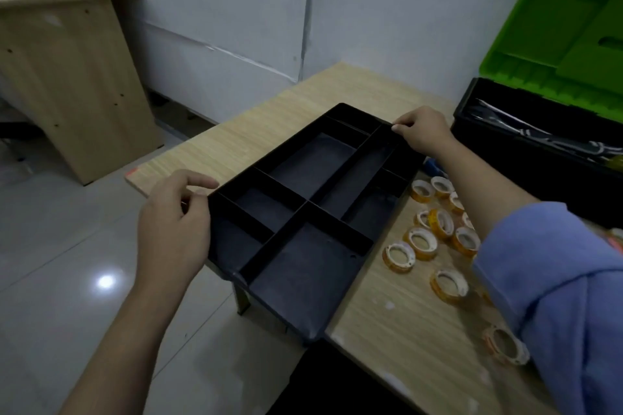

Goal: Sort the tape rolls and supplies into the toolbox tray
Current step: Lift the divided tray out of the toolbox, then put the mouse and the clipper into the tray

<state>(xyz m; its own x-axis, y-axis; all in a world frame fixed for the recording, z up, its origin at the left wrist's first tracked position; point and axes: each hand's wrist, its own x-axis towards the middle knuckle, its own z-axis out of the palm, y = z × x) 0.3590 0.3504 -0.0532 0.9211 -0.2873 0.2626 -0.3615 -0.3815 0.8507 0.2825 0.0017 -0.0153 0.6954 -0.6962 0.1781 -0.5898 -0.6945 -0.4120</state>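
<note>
Nothing is sorted: both hands, left (172,222) and right (423,131), grip the empty tray (357,246); the rolls (421,241) lie on the bench (387,313).

No legible text, labels, brand marks or numbers anywhere in view. Tape rolls (421,242) on the right: orange-yellow sides, any print too blurred to read. Green toolbox lid (556,23) at far right: moulded shapes only, no readable lettering. Black tray (236,246): unmarked.
</note>
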